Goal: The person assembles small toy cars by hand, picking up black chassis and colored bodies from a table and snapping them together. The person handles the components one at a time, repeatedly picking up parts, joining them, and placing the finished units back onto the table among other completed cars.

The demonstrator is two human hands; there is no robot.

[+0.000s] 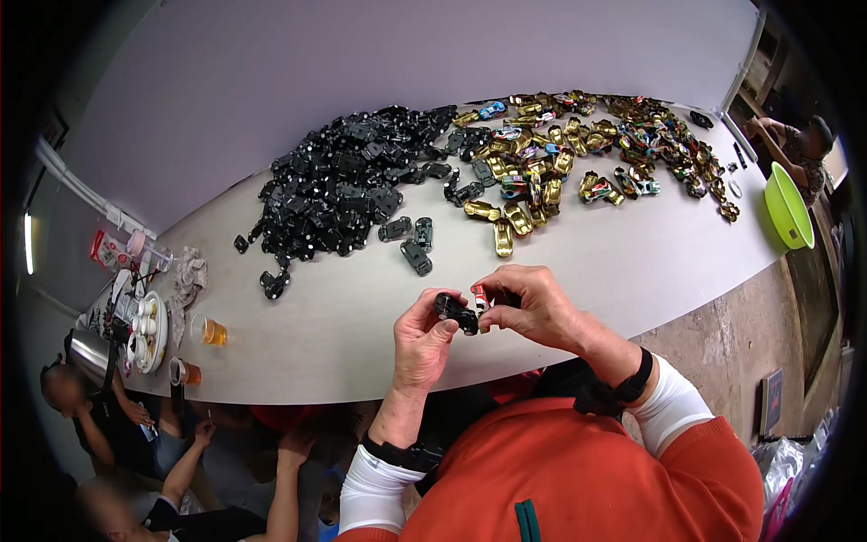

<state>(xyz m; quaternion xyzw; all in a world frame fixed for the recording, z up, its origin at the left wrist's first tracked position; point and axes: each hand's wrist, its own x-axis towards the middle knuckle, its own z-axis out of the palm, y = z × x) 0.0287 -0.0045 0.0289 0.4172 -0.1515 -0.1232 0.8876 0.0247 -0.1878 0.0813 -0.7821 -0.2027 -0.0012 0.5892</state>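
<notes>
Over the table's near edge, my left hand (421, 352) grips a black toy car base (455, 313) with small wheels. Close beside it, my right hand (539, 309) pinches a small red and white toy car shell (480, 296); its lower part is partly hidden by my fingers. The two pieces are side by side, and whether they touch I cannot tell. Just beyond my hands lie a few dark toy car parts (416, 256) and a gold car shell (503, 238).
A large heap of black car bases (334, 185) covers the back left. Gold and coloured shells (542, 167) spread across the back right, near a green basin (787, 208). Cups of amber drink (213, 332), a white tray (161, 336) and a cloth (187, 275) stand left. Other people sit nearby.
</notes>
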